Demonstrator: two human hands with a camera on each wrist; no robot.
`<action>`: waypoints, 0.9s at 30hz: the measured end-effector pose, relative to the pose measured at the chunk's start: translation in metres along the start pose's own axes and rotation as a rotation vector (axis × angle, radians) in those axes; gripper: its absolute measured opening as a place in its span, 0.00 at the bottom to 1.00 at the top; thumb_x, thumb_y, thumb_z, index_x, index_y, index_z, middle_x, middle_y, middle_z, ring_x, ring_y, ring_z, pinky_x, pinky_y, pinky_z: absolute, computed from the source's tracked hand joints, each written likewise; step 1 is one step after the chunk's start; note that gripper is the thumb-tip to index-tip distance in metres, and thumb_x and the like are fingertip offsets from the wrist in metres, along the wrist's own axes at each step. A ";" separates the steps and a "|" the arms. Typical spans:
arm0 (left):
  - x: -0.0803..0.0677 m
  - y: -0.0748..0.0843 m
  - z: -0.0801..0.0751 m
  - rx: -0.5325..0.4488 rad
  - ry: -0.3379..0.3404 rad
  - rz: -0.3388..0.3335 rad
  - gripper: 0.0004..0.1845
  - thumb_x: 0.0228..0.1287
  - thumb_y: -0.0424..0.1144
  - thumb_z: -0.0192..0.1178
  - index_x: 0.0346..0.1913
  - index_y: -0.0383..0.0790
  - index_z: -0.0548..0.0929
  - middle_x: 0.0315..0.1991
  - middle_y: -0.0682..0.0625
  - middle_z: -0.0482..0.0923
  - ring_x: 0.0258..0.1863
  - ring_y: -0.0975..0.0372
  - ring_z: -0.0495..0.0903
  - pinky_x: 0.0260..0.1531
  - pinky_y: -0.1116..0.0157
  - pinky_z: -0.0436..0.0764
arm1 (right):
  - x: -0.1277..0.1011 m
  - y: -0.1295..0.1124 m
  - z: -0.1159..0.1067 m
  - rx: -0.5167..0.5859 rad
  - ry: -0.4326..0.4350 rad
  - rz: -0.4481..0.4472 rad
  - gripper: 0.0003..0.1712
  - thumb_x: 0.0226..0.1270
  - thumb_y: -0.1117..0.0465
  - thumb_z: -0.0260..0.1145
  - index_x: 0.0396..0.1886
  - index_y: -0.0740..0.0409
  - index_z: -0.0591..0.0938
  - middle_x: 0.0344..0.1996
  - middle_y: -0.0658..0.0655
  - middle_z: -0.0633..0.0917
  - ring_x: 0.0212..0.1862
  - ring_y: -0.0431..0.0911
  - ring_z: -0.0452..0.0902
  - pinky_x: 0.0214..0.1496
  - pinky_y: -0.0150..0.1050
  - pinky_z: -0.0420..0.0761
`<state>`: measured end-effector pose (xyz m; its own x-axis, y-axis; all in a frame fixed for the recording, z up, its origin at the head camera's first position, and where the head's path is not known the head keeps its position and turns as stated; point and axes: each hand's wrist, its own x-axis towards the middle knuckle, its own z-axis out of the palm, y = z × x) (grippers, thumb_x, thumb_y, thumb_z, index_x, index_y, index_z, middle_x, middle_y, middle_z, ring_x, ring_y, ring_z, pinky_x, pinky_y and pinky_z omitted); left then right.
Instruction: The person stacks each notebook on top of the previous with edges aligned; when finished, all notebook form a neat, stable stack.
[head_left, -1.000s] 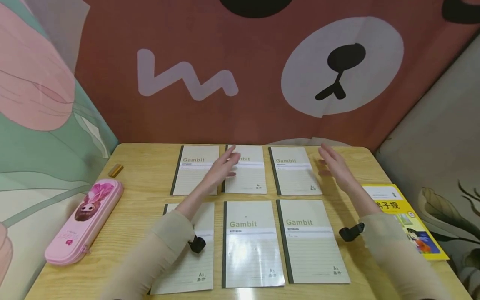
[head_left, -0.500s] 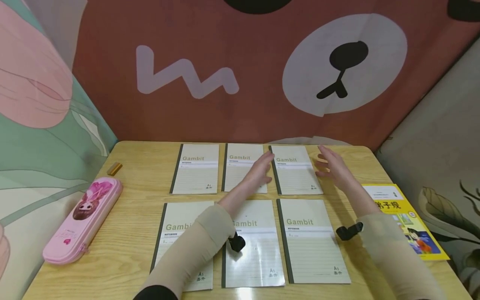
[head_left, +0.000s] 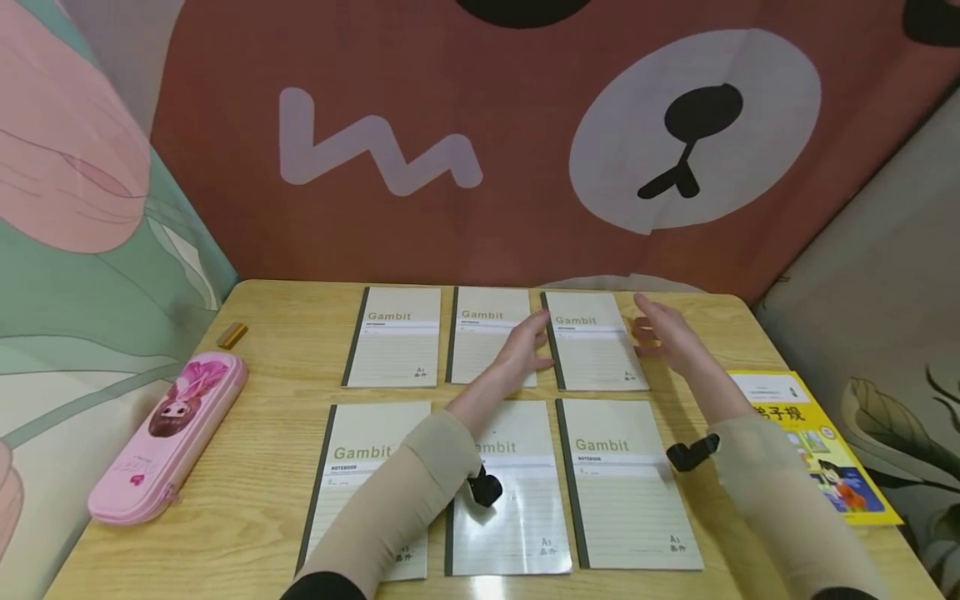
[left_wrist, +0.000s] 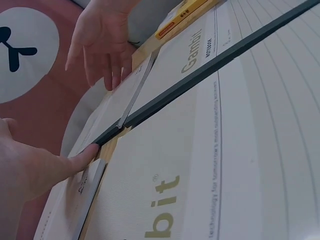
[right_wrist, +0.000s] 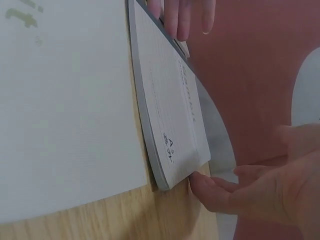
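Two rows of three Gambit notebooks with pale covers and dark spines lie on the table. At the back right notebook (head_left: 596,358), my left hand (head_left: 521,346) is along the dark spine, its fingertips right at that edge. My right hand (head_left: 670,337) is on the opposite side, fingers extended near the right edge. The left wrist view has a finger of my left hand (left_wrist: 40,167) on the spine. In the right wrist view, fingertips of my right hand (right_wrist: 260,192) meet the notebook's edge (right_wrist: 175,115). The left sleeve partly covers the front middle notebook (head_left: 517,500) and front left notebook (head_left: 360,433).
A pink pencil case (head_left: 168,442) lies at the left, with a small brown-and-gold block (head_left: 232,336) behind it. A yellow book (head_left: 832,450) lies at the right, partly under the right sleeve. A printed cloth wall (head_left: 375,225) stands behind the table (head_left: 262,400).
My left hand has moved right, from over the back left and middle notebooks to the spine of the back right one. The right hand has stayed nearly in place. The notebooks look unmoved.
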<state>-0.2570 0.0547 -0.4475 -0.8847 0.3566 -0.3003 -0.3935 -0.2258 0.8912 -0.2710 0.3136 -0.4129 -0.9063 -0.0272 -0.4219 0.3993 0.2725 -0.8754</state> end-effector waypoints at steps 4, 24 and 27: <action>0.002 -0.001 0.000 -0.039 0.042 -0.022 0.35 0.79 0.53 0.46 0.82 0.42 0.57 0.83 0.37 0.50 0.82 0.45 0.55 0.71 0.45 0.74 | 0.005 0.001 -0.007 -0.043 0.011 0.056 0.51 0.79 0.33 0.43 0.85 0.59 0.41 0.79 0.70 0.57 0.57 0.45 0.72 0.70 0.47 0.76; -0.001 0.028 -0.046 0.300 0.135 0.043 0.31 0.71 0.31 0.63 0.75 0.35 0.69 0.63 0.40 0.79 0.57 0.56 0.83 0.57 0.61 0.86 | 0.028 -0.013 0.032 0.081 -0.063 -0.046 0.35 0.80 0.66 0.56 0.82 0.63 0.58 0.31 0.38 0.86 0.35 0.31 0.83 0.41 0.28 0.84; -0.005 0.039 -0.061 0.402 0.185 0.071 0.30 0.71 0.31 0.63 0.74 0.35 0.71 0.61 0.39 0.80 0.54 0.55 0.85 0.55 0.61 0.87 | 0.034 -0.022 0.049 0.084 -0.071 -0.087 0.34 0.79 0.67 0.56 0.80 0.65 0.60 0.33 0.39 0.86 0.36 0.32 0.84 0.43 0.29 0.85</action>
<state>-0.2827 -0.0115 -0.4320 -0.9502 0.1768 -0.2566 -0.2339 0.1395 0.9622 -0.3038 0.2594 -0.4192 -0.9269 -0.1161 -0.3568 0.3329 0.1845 -0.9247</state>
